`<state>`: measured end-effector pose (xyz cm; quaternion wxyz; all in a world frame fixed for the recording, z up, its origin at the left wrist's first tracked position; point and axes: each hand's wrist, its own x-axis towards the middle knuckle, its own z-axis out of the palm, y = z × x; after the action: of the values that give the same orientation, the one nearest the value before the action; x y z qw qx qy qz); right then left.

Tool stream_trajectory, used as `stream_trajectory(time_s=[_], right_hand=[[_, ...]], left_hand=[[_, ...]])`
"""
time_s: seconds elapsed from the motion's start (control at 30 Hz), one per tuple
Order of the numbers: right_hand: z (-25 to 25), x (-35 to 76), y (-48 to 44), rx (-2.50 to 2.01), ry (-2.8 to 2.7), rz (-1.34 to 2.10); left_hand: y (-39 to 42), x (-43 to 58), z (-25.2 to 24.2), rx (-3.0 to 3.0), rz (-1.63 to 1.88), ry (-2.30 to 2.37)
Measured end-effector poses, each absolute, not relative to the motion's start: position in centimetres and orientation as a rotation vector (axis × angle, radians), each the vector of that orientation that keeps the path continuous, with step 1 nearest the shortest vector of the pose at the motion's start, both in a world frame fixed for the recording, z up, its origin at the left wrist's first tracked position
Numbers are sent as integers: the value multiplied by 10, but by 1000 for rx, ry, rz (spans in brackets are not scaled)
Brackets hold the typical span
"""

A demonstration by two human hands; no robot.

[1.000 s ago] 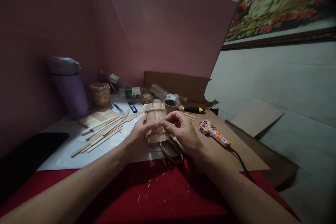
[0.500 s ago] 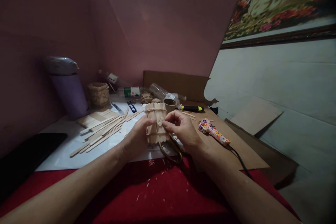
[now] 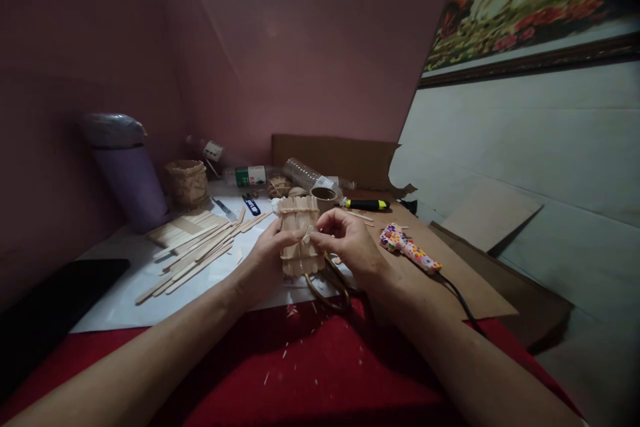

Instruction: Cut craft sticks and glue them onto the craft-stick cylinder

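A small holder made of popsicle sticks (image 3: pixel 300 213), with twine bands near its top and bottom, is held up in front of me. My left hand (image 3: pixel 267 250) grips its left side, the thumb lying across the front. The fingertips of my right hand (image 3: pixel 345 240) pinch a small pale wooden piece (image 3: pixel 307 235) against the front between the two bands. Beneath the holder, the looped handles of a pair of scissors (image 3: pixel 330 297) rest by the table's front edge.
Loose popsicle sticks (image 3: pixel 195 253) lie on white paper at left, near a second holder (image 3: pixel 186 183) and a purple tumbler (image 3: pixel 131 177). A flowered glue gun (image 3: pixel 410 250) and a yellow-black cutter (image 3: pixel 367 205) lie on cardboard at right. Plastic bottles (image 3: pixel 305 173) and twine (image 3: pixel 279 187) are behind.
My left thumb has slid further right over the holder's front, towards the small wooden piece. My right hand keeps its pinch there. The view has shifted slightly.
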<state>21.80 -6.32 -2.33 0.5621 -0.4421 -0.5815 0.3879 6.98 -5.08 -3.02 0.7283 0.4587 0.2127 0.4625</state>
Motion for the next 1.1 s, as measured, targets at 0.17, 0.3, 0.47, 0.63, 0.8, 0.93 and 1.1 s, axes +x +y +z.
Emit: stream_trajectory(time_s=[0.17, 0.3, 0.47, 0.63, 0.8, 0.93, 1.1], right_hand=[[-25, 217, -62, -1016, -1360, 891], [-26, 218, -62, -996, -1365, 911], [-26, 216, -64, -1013, -1381, 880], [-26, 213, -67, -964, -1362, 903], [-31, 212, -64, -991, -1273, 738], [-33, 212, -62, -996, -1222, 754], [-31, 211, -68, -1029, -1387, 542]], left_hand=[[-48, 69, -37, 1030, 1032, 473], [-47, 70, -40, 1062, 1051, 475], [-45, 72, -41, 1103, 1125, 554], [-46, 72, -38, 1061, 1124, 518], [-49, 72, -36, 1005, 1124, 503], [-51, 70, -34, 956, 1100, 520], [-51, 68, -33, 923, 1053, 502]])
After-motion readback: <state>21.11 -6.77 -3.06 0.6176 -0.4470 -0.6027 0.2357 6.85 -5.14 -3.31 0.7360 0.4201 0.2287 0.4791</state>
